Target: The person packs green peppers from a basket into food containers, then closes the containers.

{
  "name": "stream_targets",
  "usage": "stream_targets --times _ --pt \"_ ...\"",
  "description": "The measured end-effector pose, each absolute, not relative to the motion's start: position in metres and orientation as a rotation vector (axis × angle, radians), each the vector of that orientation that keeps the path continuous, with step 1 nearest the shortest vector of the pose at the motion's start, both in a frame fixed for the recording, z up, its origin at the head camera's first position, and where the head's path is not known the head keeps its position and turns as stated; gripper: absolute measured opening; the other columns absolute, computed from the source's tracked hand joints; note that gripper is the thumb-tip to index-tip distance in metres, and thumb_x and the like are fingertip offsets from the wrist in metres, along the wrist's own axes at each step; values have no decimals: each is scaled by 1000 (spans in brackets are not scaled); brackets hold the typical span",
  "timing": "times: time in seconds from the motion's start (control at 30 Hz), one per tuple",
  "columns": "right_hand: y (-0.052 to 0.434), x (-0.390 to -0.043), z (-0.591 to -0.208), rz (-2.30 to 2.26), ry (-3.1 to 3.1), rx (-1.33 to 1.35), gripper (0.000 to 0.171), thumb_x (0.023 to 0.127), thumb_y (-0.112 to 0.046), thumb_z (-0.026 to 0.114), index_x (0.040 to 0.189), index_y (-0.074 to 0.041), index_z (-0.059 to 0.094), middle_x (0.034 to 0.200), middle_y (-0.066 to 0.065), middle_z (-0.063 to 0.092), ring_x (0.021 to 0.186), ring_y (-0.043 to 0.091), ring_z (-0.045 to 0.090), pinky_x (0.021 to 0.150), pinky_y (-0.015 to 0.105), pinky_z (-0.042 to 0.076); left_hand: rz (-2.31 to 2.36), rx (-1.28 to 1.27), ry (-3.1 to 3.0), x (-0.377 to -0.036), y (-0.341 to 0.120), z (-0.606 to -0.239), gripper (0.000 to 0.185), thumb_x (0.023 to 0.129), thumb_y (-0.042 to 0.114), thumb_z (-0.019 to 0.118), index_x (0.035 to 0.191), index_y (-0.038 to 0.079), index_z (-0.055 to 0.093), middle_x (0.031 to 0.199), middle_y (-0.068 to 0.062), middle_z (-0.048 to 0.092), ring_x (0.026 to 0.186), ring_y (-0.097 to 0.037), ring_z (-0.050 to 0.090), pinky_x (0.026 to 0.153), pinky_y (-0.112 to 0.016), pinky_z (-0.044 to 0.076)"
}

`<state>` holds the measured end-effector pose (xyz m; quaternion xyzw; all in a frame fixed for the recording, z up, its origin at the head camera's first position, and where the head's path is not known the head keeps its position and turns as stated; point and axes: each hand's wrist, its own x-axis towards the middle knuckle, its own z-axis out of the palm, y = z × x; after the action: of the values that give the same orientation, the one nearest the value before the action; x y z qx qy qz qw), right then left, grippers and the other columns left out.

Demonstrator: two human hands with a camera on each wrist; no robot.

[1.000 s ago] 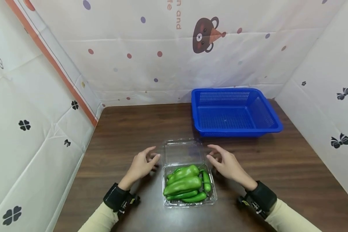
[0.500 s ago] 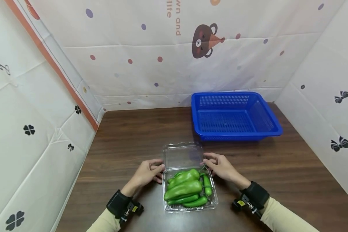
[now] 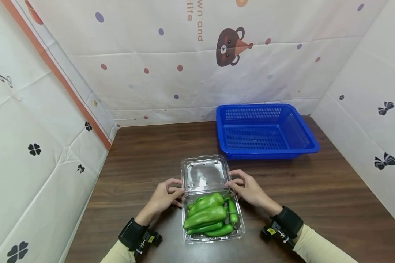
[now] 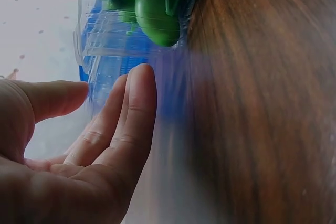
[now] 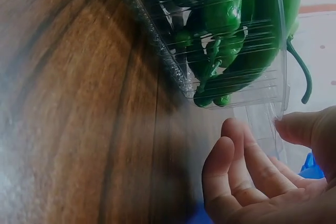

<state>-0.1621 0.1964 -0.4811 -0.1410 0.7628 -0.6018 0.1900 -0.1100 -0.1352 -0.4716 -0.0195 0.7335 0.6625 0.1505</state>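
Observation:
A clear plastic clamshell container (image 3: 214,240) holds several green peppers (image 3: 205,216), large and small. Its hinged lid (image 3: 202,173) is folded back on the far side, tilted up a little and showing bright reflections. My left hand (image 3: 166,194) holds the lid's left edge near the hinge, thumb above and fingers below. At the opposite edge my right hand (image 3: 250,188) grips the lid with thumb and fingers. In the right wrist view, a curved pepper stem (image 5: 300,72) pokes out above the container's rim. The exact finger contact under the lid is partly hidden.
A blue perforated plastic basket (image 3: 255,138) stands at the back right of the brown wooden table (image 3: 151,146). Printed white cloth (image 3: 145,87) hangs behind and along both sides of the table.
Both hands have come inward from beside the container onto the lid's side edges. The lid has risen slightly at its far end and catches more light.

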Motion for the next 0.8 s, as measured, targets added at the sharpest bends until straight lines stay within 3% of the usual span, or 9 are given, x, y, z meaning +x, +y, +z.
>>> stream_targets --times 0.43,0.8 --pt "188 -158 -485 -1754 2095 -463 34 101 -4 62 131 4 47 113 26 72 76 24 70 62 38 62 1908 -43 2152 -104 -141 -466 26 99 0 64 121 -7 54 92 -23 74 76 -28 72 65 -44 64" --pt "183 -156 -484 -1818 2139 -554 26 100 -1 63 122 5 50 113 28 71 78 20 70 61 39 61 1899 -15 2180 -102 -145 -462 25 99 2 66 120 -5 54 96 -24 74 82 -31 72 68 -45 64"
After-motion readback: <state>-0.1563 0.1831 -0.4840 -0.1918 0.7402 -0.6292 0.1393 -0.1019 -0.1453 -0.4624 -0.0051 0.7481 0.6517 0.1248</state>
